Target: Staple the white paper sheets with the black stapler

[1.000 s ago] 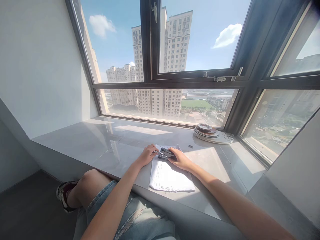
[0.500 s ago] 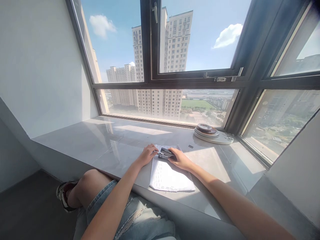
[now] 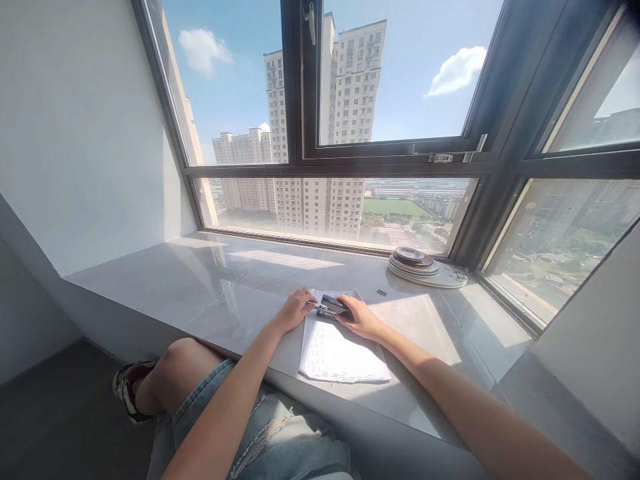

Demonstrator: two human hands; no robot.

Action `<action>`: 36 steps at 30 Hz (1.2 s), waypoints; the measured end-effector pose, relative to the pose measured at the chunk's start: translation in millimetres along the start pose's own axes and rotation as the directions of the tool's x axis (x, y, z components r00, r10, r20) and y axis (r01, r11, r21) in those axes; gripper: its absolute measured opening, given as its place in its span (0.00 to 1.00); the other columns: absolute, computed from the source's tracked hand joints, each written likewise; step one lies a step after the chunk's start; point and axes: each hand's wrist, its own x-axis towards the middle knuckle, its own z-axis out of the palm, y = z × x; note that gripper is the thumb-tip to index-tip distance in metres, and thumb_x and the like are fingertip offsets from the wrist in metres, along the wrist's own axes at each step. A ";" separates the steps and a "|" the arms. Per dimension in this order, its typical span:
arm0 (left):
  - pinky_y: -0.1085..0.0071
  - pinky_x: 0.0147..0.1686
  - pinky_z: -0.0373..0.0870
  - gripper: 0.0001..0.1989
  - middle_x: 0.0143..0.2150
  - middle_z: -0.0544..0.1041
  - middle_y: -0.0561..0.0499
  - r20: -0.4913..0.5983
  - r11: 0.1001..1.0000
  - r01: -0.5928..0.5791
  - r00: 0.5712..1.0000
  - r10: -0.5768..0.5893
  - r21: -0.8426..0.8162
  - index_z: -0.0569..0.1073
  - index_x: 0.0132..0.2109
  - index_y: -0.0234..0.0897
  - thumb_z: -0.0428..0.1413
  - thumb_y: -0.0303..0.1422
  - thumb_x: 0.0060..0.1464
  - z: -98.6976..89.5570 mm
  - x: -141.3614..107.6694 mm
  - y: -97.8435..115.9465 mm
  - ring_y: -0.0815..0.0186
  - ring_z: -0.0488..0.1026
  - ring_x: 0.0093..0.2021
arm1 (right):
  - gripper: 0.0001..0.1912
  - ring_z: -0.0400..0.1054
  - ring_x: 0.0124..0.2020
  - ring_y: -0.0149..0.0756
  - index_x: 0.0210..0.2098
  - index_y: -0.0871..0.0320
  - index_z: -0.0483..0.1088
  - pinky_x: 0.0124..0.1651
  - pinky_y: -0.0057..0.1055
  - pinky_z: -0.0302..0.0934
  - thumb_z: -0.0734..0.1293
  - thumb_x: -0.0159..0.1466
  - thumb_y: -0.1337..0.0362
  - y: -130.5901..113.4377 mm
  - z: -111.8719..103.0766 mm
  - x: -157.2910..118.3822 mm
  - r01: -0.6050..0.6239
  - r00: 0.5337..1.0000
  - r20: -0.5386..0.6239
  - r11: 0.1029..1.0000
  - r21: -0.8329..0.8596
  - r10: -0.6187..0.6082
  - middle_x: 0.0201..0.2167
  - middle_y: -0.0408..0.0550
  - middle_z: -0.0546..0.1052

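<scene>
A dark stapler (image 3: 329, 303) lies over the upper part of a stack of white paper (image 3: 343, 357) with rows of short dark marks along its edges. My right hand (image 3: 361, 320) is closed around the stapler's right end. At its left end, my left hand (image 3: 295, 311) has its fingers pinched together by a small shiny metal part. Whether that part belongs to the stapler or is separate, I cannot tell. A short grey strip, looking like staples (image 3: 381, 293), rests on the ledge to the right, beyond the paper.
A stack of plates (image 3: 413, 261) sits on an oval white board (image 3: 453, 277) by the window corner. The smooth grey ledge (image 3: 165, 287) has its front edge close to my knee (image 3: 183, 353). A dark window frame (image 3: 330, 171) borders it behind.
Both hands stay in nearly the same place. The gap between the stapler's upper and lower arms looks slightly narrower; the paper has not moved.
</scene>
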 end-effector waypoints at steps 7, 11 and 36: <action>0.56 0.56 0.65 0.12 0.48 0.76 0.45 0.019 1.000 -0.024 1.000 0.023 0.014 0.77 0.49 0.42 0.50 0.36 0.69 1.3 0.3 -0.4 0.56 0.72 0.50 | 0.16 0.72 0.44 0.43 0.51 0.55 0.69 0.47 0.36 0.64 0.67 0.63 0.65 1.0 0.5 -0.1 0.005 1.000 -0.010 1.000 -0.007 -0.005 0.46 0.51 0.78; 0.56 0.56 0.65 0.12 0.48 0.76 0.46 0.014 0.999 -0.018 1.000 0.017 0.029 0.77 0.49 0.42 0.50 0.36 0.69 0.5 -0.1 1.4 0.55 0.72 0.51 | 0.16 0.72 0.44 0.43 0.51 0.55 0.69 0.46 0.36 0.64 0.67 0.63 0.65 2.2 1.3 0.2 0.005 1.000 -0.010 1.000 -0.015 -0.005 0.45 0.50 0.78; 0.55 0.56 0.62 0.13 0.48 0.76 0.46 0.026 1.000 0.016 1.000 -0.017 0.020 0.77 0.49 0.42 0.51 0.40 0.69 -4.4 -0.9 5.8 0.54 0.70 0.52 | 0.15 0.71 0.43 0.43 0.51 0.57 0.68 0.46 0.36 0.62 0.66 0.64 0.65 0.6 0.2 0.5 0.018 1.000 0.011 1.000 -0.008 -0.017 0.45 0.51 0.77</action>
